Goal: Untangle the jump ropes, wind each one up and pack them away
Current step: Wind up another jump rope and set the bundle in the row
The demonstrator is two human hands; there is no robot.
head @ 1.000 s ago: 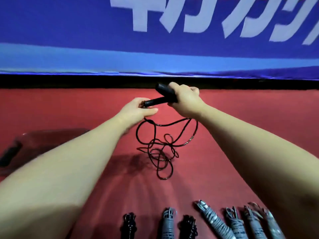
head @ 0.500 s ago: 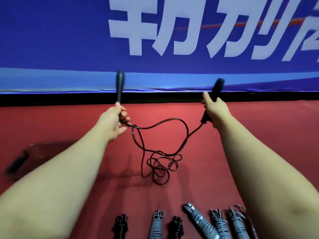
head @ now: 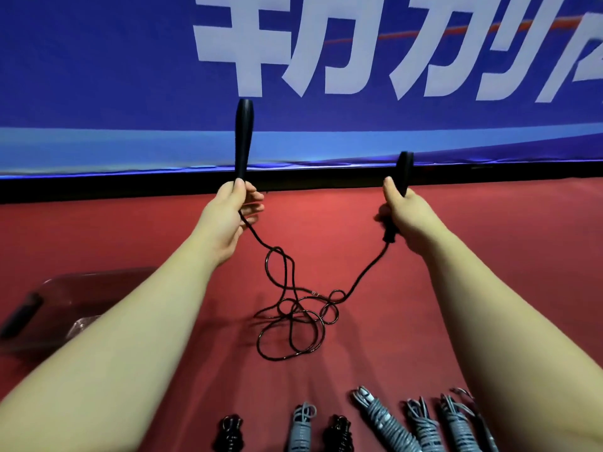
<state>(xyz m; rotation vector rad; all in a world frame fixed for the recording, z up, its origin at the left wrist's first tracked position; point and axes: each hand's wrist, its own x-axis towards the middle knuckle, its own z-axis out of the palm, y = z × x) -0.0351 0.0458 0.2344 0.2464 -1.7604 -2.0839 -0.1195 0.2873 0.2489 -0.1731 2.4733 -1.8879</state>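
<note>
Roughly midway, judging by several wound ropes point(head: 381, 422) along the near edge of the worktop point(head: 528, 223). Gripping the black rope point(head: 293, 324) by its ends in left hand point(head: 228, 210) and right hand point(head: 406, 216), cord tangled mid-worktop. Yet to unravel, wind, pack.

Blue banner point(head: 98, 76) behind red table surface point(head: 326, 230)

Bright, even light. The black jump rope point(head: 287, 321) and the forearms point(head: 130, 337) cast soft shadows leftward on the red tabletop point(head: 326, 223). Wide-angle distortion bows the blue banner's point(head: 98, 76) lower edge and stretches the forearms. The frame edges look soft.
</note>
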